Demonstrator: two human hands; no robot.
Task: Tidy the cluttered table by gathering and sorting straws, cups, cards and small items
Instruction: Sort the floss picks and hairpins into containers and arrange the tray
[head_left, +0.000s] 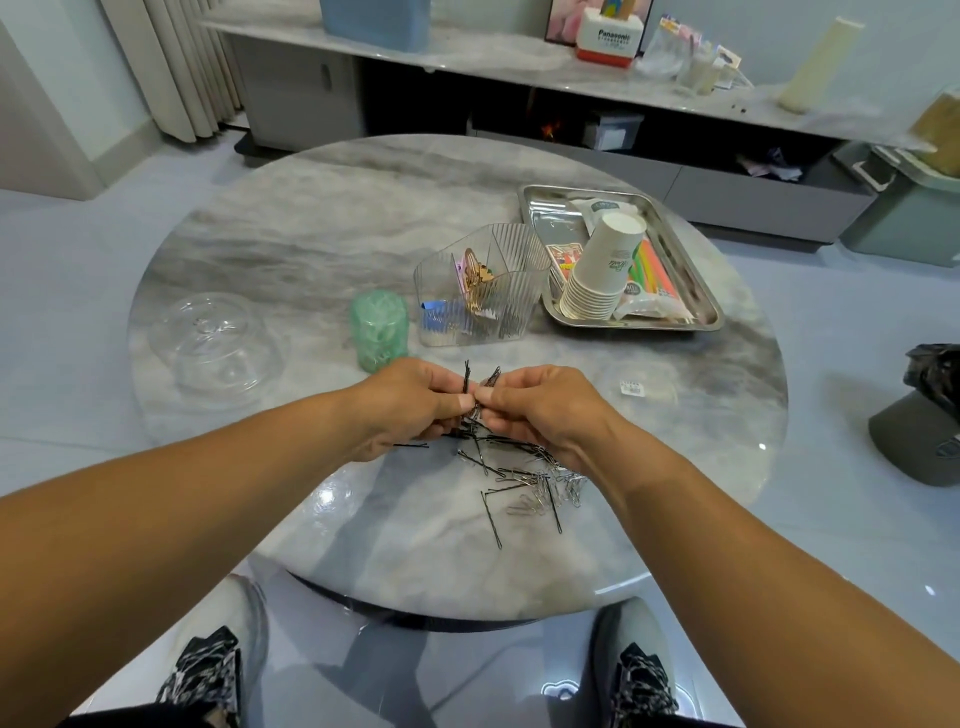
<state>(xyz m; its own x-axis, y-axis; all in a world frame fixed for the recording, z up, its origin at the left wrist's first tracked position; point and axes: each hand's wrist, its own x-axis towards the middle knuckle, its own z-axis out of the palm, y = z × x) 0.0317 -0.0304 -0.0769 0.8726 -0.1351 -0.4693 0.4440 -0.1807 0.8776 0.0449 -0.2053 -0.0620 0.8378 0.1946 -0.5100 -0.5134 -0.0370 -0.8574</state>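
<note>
Both hands meet over the round marble table (311, 218), thumbs touching. The left hand (410, 400) curls its fingers round a few black bobby pins (466, 376) standing upright; the right hand (540, 410) pinches what looks like another small bunch. Beneath them lies a loose pile of bobby pins and paper clips (540, 486), near the table's front edge.

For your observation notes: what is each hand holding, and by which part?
Left hand and right hand each pinch a few black hairpins near their lower ends, tips pointing up. The exact grip is hidden by the fingers.
</note>
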